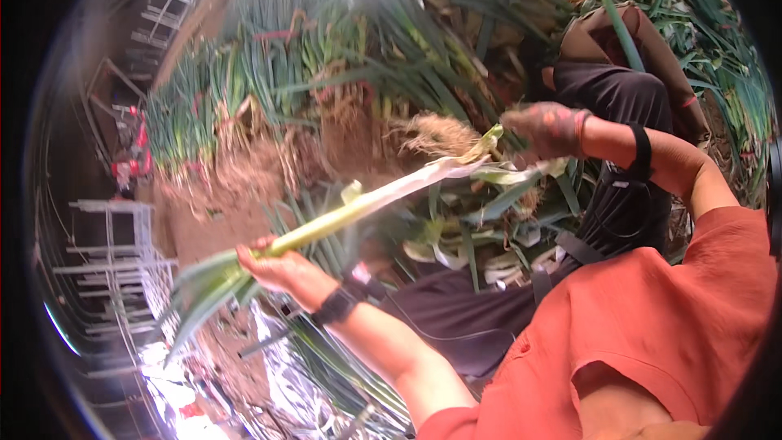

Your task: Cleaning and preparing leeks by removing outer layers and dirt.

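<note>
A long green onion [383, 195] lies slantwise across the middle, its white shank and bushy roots [437, 135] up toward the right and its green leaves [208, 289] hanging at the left. My left hand [281, 267] is bare and wrapped round it where the shank turns green. My right hand [544, 130], in a dark, soiled glove with reddish patches, is closed just beyond the root end. A yellowish-green strip of outer leaf [491, 140] runs from the shank to its fingertips. The gloved fingers are partly blurred.
Bundled green onions [277, 65] tied with reddish bands stand in rows at the far side. Peeled leaves [481, 236] are heaped between my legs. More onions and leaves [709, 33] pile up at the far right. White metal racks [118, 269] stand at the left.
</note>
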A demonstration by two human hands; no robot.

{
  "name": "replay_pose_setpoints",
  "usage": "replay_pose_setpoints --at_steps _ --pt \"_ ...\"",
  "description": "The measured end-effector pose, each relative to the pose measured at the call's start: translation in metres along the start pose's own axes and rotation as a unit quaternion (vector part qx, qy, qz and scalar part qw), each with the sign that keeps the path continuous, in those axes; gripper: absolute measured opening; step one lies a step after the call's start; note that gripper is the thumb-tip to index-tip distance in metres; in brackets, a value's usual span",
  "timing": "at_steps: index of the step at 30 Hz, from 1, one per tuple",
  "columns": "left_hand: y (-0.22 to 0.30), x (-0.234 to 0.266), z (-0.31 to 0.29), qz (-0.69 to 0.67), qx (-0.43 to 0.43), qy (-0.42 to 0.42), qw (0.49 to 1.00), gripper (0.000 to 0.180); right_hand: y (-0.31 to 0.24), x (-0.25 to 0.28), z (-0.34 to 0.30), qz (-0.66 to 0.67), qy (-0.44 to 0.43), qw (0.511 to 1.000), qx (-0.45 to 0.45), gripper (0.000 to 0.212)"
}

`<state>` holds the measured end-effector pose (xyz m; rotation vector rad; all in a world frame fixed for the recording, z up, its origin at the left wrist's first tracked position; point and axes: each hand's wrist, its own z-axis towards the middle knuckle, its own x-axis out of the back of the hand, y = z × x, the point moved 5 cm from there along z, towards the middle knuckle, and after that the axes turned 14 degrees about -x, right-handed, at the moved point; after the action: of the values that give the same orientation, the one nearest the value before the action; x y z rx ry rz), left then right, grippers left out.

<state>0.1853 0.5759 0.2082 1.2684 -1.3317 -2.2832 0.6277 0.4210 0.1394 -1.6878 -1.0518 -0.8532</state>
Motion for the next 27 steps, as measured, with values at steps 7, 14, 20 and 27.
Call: replay_pose_setpoints --at_steps 7,14,20,27 --pt "0.021 -0.014 -0.017 -0.006 0.045 -0.017 0.999 0.02 -0.128 0.017 0.006 0.161 0.047 0.975 0.148 0.031" --pt "0.033 -0.011 -0.018 -0.008 0.016 -0.037 0.999 0.02 -0.159 -0.011 0.02 0.09 -0.047 0.989 0.107 0.025" --pt "0.04 -0.015 -0.023 -0.016 0.033 -0.042 0.998 0.021 -0.156 -0.028 0.033 0.185 -0.179 0.961 0.096 0.012" --pt "0.038 -0.016 -0.023 -0.035 0.056 -0.053 0.996 0.022 -0.153 -0.023 0.025 0.21 -0.233 0.948 0.054 0.011"
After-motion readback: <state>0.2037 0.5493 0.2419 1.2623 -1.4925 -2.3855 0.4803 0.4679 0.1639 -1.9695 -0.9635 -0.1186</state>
